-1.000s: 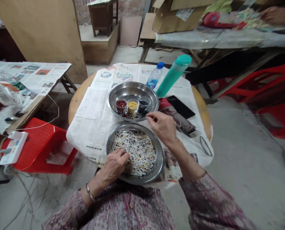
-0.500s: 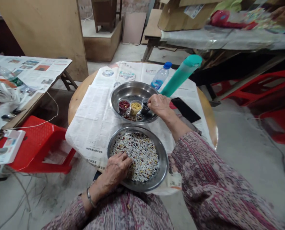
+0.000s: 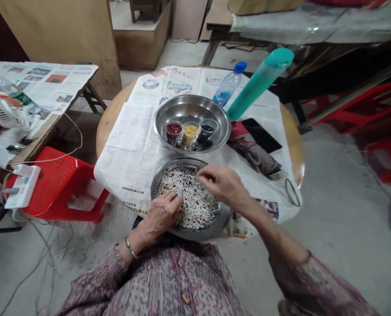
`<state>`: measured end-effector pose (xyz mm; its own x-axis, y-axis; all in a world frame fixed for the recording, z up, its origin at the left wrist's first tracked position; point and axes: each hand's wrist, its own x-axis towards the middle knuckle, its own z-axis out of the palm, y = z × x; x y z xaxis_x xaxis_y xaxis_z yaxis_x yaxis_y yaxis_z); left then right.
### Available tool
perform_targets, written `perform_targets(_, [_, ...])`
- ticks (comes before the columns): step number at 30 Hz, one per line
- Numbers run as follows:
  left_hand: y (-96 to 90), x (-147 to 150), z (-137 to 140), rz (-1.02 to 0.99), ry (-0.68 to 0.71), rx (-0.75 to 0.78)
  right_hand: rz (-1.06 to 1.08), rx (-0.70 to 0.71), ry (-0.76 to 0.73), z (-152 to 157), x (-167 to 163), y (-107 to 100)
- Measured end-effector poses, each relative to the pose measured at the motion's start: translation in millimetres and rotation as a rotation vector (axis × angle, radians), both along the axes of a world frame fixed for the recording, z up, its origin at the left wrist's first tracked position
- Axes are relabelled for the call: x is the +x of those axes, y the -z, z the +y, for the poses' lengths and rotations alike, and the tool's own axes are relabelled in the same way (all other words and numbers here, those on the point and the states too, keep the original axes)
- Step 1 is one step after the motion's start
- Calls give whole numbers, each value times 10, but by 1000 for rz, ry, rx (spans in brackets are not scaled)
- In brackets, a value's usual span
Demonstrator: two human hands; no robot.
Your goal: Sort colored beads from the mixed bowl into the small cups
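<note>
A metal basin (image 3: 159,169) near me holds mixed grains and beans (image 3: 195,193), mostly white with black, yellow and dark red ones. My left hand (image 3: 162,210) rests over its left side, fingers curled and pressed together at the grains, the tips hidden. Above the basin's upper right part is my right hand (image 3: 223,184), its thumb and fingers pinched together; anything between them is too small to see. Behind stands a second metal basin (image 3: 195,105) with three clear cups: dark red beans (image 3: 174,129), yellow beans (image 3: 190,132) and black beans (image 3: 206,132). A few loose beans lie in front of the cups.
Newspaper (image 3: 126,131) covers the round table. Behind and right of the far basin are a blue-capped bottle (image 3: 228,85), a tilted teal cylinder (image 3: 259,83), a crumpled cloth (image 3: 253,151) and a dark tablet-like slab (image 3: 261,135). A red stool (image 3: 60,184) with a power strip stands left.
My right hand has left the black bean cup in the far basin and come back toward me over the near basin. My left hand stays at the grains. The camera view has tilted down.
</note>
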<state>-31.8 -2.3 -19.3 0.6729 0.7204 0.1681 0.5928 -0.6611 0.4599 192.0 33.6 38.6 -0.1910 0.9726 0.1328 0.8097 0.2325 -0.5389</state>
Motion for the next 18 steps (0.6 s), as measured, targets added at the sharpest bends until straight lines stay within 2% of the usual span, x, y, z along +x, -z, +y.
perform_targets(3, [17,2,-17,-121,-53,4,-66,-75,-195,-476,-249,235])
perform_targets(6, [35,-5,-31,-287,-103,21,-177,-92,-342,-662,-444,431])
perform_targets(8, [51,-12,-36,-384,-127,53,-245,-65,-339,-625,-493,521])
perform_targets(15, [114,-15,-30,-478,-148,139,-238,72,-24,-67,-466,587])
perform_targets(18, [137,-14,-31,-493,-190,190,-188,91,-76,31,-617,596])
